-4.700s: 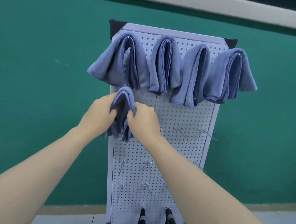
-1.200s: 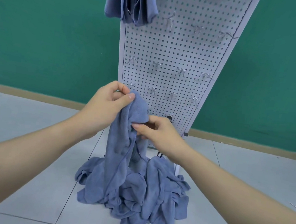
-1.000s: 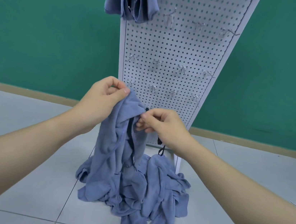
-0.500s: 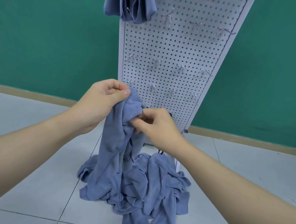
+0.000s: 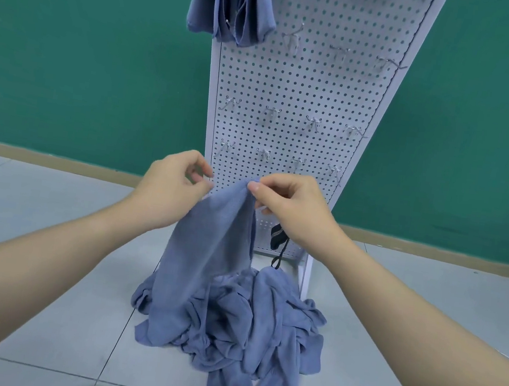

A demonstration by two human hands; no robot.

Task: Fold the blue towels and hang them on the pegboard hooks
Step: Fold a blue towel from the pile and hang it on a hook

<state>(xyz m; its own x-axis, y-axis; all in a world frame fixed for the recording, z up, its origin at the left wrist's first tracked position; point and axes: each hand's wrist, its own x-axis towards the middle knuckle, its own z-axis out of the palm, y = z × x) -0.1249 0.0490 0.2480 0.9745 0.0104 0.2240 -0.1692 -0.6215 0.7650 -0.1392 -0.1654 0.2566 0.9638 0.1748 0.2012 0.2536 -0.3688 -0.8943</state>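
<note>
Pinching a blue towel (image 5: pixel 207 245), right hand (image 5: pixel 290 207) lifts it beside left hand (image 5: pixel 169 188).

no readable text, labels, numbers, signs

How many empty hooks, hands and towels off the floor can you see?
Empty hooks: 11
Hands, left hand and right hand: 2
Hung towel: 1
Held towel: 1
Total: 15
</note>
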